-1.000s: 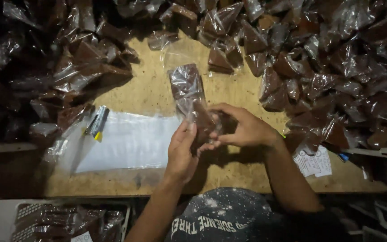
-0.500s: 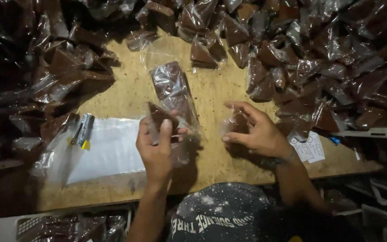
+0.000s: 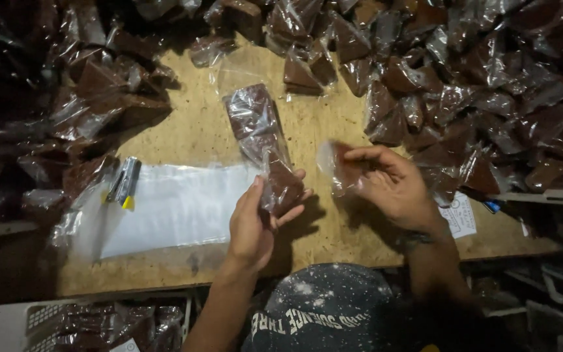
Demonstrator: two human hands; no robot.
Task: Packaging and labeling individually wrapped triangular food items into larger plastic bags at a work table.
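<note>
My left hand point(image 3: 255, 221) grips the near end of a long clear plastic bag point(image 3: 259, 133) holding brown blocks; the bag lies stretched away from me on the wooden table point(image 3: 197, 130). To its right, my right hand point(image 3: 389, 182) pinches a small clear-wrapped brown piece point(image 3: 341, 168) by its fingertips, a little apart from the long bag. A stack of flat clear bags point(image 3: 171, 205) lies just left of my left hand.
Piles of wrapped brown blocks point(image 3: 464, 85) ring the table on the left, back and right. A small silver and yellow tool point(image 3: 124, 184) rests on the flat bags. A white paper slip point(image 3: 459, 215) lies by my right wrist. A white crate point(image 3: 40, 322) sits below the table.
My two hands have parted: the right one has moved off to the right with a small wrapped piece, while the left keeps hold of the long bag's near end.
</note>
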